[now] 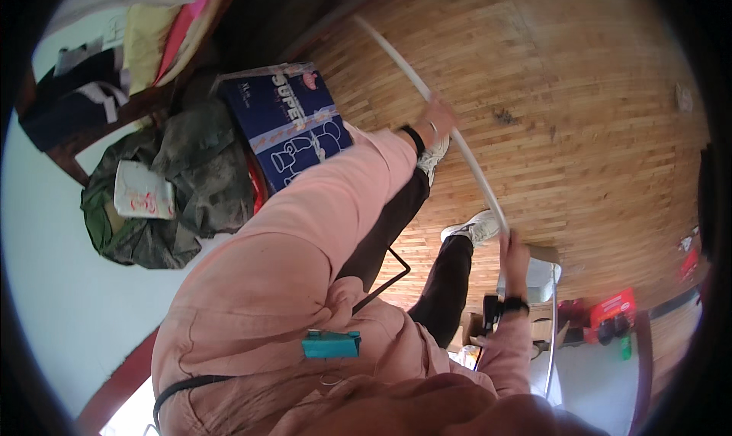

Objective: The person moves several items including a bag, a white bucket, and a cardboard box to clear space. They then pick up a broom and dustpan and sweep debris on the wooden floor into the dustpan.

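A long, thin white pole runs slantwise above the wooden floor. My left hand is closed around its middle, with a dark band on the wrist. Further down, my right hand is wrapped round the near end, and a dark watch or band sits on that wrist. The pole's far tip reaches up toward a dark edge at the top; I cannot make out whether anything is fixed to it. Both sleeves are pink. Below the pole my two white shoes stand on the floor.
At left stand a blue printed box and a dark green bag with a white packet on it. A shelf with folded cloths is beyond. A white chair, a red box and a green bottle are at right.
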Action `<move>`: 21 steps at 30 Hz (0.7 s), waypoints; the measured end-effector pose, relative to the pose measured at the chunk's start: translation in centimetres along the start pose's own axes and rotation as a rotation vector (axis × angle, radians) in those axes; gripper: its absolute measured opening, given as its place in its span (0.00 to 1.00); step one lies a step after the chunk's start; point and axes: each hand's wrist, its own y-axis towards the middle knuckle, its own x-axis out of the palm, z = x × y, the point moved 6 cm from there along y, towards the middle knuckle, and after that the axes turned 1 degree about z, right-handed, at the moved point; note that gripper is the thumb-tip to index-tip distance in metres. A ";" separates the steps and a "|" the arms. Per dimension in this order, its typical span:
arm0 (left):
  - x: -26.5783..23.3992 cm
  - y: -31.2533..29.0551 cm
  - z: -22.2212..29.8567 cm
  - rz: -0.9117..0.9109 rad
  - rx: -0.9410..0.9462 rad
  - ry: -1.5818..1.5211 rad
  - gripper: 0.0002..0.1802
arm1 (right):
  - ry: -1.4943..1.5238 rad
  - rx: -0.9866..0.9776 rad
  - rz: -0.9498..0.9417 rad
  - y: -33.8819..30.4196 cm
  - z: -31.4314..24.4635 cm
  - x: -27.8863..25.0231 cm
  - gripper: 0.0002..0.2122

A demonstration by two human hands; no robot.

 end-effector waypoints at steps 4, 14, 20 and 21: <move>-1.1 4.0 -8.9 -0.063 -0.237 0.043 0.10 | 0.133 -0.131 0.172 10.0 -4.4 1.1 0.13; -9.3 -3.1 30.3 0.277 0.616 -0.293 0.15 | 0.116 0.468 0.199 -29.1 5.6 -2.2 0.13; -20.6 -25.6 41.2 0.095 1.233 -0.355 0.05 | 0.183 0.922 -0.019 -58.6 6.8 -0.5 0.12; -21.7 -25.8 39.8 0.065 1.242 -0.371 0.05 | 0.194 0.886 -0.016 -58.3 6.9 -0.8 0.12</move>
